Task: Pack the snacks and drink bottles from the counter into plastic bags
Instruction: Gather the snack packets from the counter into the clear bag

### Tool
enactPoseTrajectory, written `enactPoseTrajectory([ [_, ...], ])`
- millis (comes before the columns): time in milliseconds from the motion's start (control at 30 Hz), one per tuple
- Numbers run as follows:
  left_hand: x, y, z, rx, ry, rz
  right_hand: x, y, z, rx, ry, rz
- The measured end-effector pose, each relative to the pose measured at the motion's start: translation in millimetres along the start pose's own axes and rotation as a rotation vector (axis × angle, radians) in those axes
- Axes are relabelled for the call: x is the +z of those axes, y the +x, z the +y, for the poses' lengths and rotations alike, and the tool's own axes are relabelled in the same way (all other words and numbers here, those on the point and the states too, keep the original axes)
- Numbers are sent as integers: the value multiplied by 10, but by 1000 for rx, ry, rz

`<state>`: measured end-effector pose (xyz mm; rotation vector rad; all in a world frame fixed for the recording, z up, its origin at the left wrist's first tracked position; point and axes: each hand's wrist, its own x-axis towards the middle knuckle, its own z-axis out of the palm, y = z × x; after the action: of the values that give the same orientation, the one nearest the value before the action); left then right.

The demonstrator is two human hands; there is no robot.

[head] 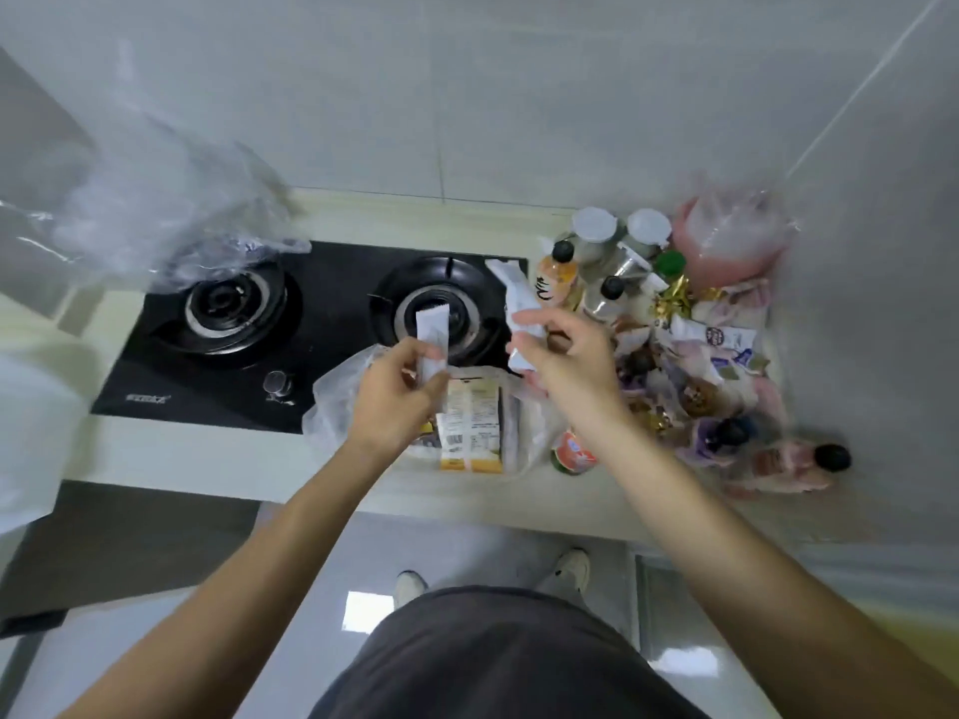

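Kitchen counter [207,448], frame centre — light, crinkly snack sachets [432,338] pinched by left hand [397,402] and right hand [563,358]; best gripped mid-length over open plastic bag [332,407].

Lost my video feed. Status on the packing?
Left hand gripping white sachet; right hand gripping another white packet. Open plastic bag below, box inside. Nothing blocking.

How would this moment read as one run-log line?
left hand: grips white packet | right hand: grips white packet | open bag: holds box | bottles: unpacked
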<state>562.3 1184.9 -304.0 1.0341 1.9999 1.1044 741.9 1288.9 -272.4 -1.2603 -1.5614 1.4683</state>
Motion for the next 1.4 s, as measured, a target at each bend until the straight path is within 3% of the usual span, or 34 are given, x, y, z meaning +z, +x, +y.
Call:
enactPoseTrajectory([
  [100,-178,-188,-596,-117,45,-60,589,-278,428,92,-65,-76],
  [233,-199,-224,-1107,-141,158,-138,1074,-426,1013,257,-174,-120],
  [333,-176,-135,-1194,-149,168,-184,1216,-374,1217,299,-269,-138],
  [433,-171,-20,-1221,-86,337,-241,1259,-251,1220,298,-426,-222],
  [567,-215,10,-1129,-9,442,-251,1166,-241,1144,76,-721,-274],
  [667,-217,7,-960,74,470,-232,1025,-302,957,-71,-791,-243],
  [800,-138,70,-577,238,541,-211,745,-248,588,-243,-801,-137],
  [1033,349,357,499,545,583,-166,-332,141,41,-330,-826,53],
  [1267,1303,687,1339,685,622,-256,-1670,542,93,-161,-948,126],
  [1400,2018,990,1571,617,735,-378,-2279,868,418,-21,-996,89],
])
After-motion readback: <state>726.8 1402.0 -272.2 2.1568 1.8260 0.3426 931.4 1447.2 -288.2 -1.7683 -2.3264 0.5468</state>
